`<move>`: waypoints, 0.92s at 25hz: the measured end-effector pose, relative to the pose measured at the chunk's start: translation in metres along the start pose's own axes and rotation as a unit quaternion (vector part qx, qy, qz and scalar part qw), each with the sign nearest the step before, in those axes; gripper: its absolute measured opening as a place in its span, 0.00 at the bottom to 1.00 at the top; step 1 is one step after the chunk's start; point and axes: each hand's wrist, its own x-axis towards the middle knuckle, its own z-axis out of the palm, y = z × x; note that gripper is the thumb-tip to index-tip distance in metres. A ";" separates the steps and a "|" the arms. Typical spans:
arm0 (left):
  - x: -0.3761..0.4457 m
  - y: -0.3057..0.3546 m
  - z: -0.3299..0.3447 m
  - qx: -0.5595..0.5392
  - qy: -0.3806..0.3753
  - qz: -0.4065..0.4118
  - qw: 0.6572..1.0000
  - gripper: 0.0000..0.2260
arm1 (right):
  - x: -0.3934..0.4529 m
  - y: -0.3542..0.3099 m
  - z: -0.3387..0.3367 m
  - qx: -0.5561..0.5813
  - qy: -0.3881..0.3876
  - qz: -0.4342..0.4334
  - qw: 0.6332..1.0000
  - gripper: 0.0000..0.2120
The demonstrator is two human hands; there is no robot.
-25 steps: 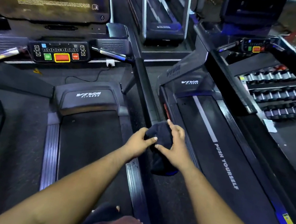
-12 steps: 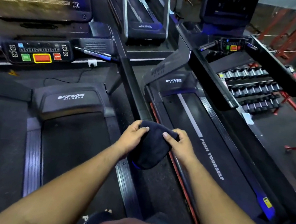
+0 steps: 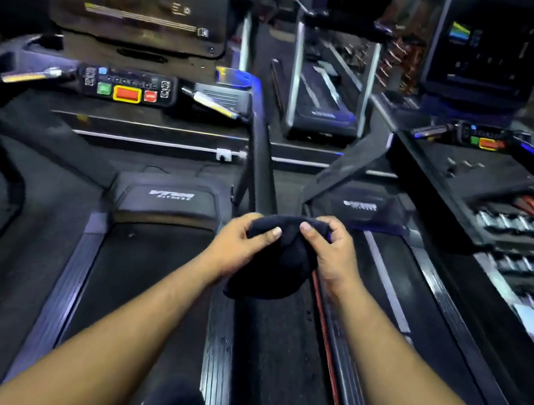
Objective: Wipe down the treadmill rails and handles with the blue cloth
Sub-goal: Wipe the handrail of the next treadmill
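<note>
A dark blue cloth [image 3: 279, 259] hangs bunched between both hands at the centre of the head view. My left hand [image 3: 240, 245] grips its left edge, thumb on top. My right hand [image 3: 332, 252] grips its right edge the same way. The cloth sits just at the near end of the black right handrail [image 3: 259, 166] of the left treadmill, which slopes up to the console [image 3: 127, 86]. I cannot tell whether the cloth touches the rail. The silver side rail [image 3: 219, 351] of that treadmill's deck runs below my hands.
A second treadmill [image 3: 384, 289] lies to the right, its console [image 3: 486, 141] and black handrail [image 3: 434, 189] at the upper right. A dumbbell rack [image 3: 530, 241] stands beyond it. A third treadmill [image 3: 325, 107] stands straight ahead. The left treadmill's belt [image 3: 144, 270] lies under my left forearm.
The view has tilted up and panned left, so the left console sits more central. Both hands have lifted the cloth and moved their grip to its upper edge.
</note>
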 end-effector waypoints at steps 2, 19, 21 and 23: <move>-0.022 -0.021 0.027 -0.003 0.083 0.079 0.993 0.03 | -0.004 0.032 -0.013 0.058 -0.041 -0.060 0.996 0.09; -0.131 -0.015 0.170 0.101 0.233 -0.004 0.967 0.06 | -0.086 0.071 -0.142 0.019 -0.222 0.066 0.973 0.13; -0.121 -0.018 0.155 0.132 0.250 -0.015 0.959 0.09 | -0.070 0.069 -0.139 0.040 -0.212 0.077 0.973 0.10; -0.106 -0.024 0.137 0.177 0.282 -0.024 0.942 0.08 | -0.048 0.066 -0.132 0.022 -0.175 0.059 0.983 0.08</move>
